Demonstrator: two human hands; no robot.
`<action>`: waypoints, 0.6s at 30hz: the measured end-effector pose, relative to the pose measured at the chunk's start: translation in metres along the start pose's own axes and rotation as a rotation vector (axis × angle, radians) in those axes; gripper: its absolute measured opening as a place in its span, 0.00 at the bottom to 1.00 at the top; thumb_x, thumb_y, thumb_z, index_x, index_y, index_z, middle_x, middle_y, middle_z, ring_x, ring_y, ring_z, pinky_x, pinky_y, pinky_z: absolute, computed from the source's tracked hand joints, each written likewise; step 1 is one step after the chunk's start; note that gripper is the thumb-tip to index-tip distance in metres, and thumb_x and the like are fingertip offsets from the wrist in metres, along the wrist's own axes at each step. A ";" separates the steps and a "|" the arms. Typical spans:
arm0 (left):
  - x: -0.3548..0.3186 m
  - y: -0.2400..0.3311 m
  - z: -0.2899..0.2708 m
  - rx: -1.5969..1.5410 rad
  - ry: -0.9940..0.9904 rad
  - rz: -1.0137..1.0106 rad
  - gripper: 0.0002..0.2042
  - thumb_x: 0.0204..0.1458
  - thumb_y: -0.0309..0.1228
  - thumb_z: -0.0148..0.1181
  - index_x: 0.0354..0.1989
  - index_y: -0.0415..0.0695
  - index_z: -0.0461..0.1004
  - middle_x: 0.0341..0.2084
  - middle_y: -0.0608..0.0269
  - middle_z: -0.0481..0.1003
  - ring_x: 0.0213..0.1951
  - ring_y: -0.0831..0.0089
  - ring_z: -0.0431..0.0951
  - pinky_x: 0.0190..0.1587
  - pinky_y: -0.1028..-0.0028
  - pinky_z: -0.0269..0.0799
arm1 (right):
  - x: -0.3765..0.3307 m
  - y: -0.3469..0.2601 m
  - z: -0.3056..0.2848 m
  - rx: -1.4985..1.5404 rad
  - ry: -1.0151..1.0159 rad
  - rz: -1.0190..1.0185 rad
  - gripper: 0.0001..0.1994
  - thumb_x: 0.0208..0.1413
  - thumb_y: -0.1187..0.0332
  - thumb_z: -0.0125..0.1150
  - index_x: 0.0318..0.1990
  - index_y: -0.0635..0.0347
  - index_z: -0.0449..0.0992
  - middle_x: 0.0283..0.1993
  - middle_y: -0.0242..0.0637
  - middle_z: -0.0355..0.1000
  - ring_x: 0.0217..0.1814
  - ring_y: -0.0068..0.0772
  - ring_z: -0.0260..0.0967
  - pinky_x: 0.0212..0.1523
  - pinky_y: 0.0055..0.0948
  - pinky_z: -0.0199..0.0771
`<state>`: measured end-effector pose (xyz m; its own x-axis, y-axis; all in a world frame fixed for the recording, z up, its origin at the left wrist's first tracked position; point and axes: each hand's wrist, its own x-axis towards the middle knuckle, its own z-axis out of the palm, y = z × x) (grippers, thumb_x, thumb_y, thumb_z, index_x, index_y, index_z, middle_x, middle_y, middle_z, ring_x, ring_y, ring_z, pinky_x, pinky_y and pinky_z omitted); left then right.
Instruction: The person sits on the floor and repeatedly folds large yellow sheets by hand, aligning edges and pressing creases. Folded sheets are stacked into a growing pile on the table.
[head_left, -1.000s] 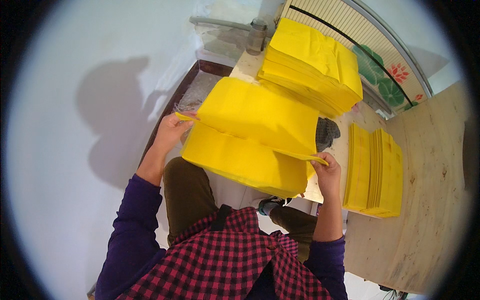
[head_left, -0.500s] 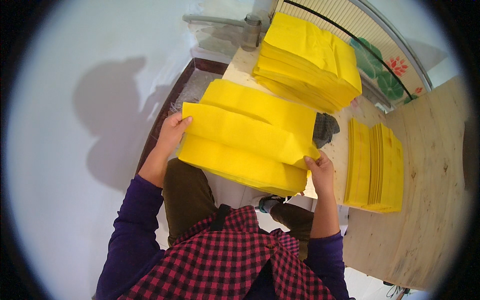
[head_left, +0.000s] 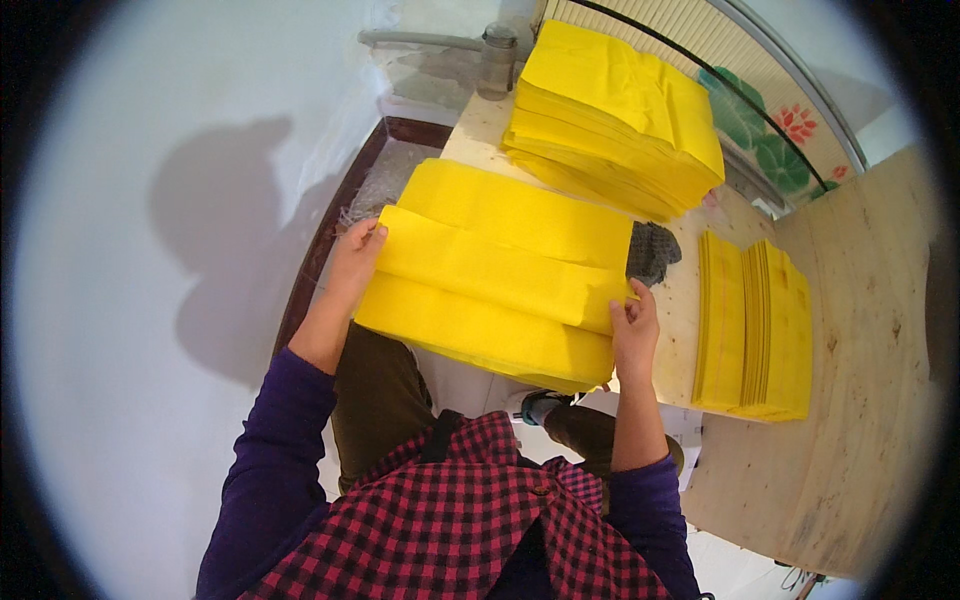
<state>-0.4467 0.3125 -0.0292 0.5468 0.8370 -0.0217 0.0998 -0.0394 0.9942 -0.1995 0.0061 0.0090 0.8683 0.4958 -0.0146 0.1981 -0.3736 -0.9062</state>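
Observation:
A yellow cloth-like sheet [head_left: 500, 258] lies folded over in a band across a thick stack of yellow sheets [head_left: 480, 330] in front of me. The stack sits at the table's near edge. My left hand [head_left: 357, 260] pinches the fold at its left end, thumb and fingertips closed at the edge. At the right end, my right hand [head_left: 635, 330] has its thumb and index finger apart beside the sheet's edge, the thumb close to or touching it. The undersides of both hands' fingers are partly hidden.
A tall pile of yellow sheets [head_left: 615, 110] stands at the back. Upright-looking folded yellow bundles [head_left: 750, 325] are on the right by a wooden board [head_left: 850, 370]. A dark grey cloth [head_left: 653, 253] lies beside the stack; a glass jar [head_left: 497, 62] stands at the far left.
The lifted fold has settled flatter onto the stack. My left hand shifted slightly right with its edge; my right hand's fingers spread apart from the right corner.

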 end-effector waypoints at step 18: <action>-0.006 0.015 0.004 -0.087 -0.084 -0.097 0.26 0.59 0.28 0.53 0.66 0.46 0.56 0.48 0.57 0.72 0.48 0.72 0.71 0.52 0.74 0.64 | -0.015 0.012 0.004 0.003 -0.068 -0.103 0.32 0.66 0.56 0.46 0.69 0.69 0.47 0.71 0.53 0.48 0.74 0.45 0.45 0.70 0.34 0.45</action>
<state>-0.4454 0.3051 -0.0142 0.6058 0.7859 -0.1237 0.0857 0.0900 0.9922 -0.2119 -0.0021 -0.0035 0.8107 0.5833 0.0501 0.2833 -0.3160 -0.9055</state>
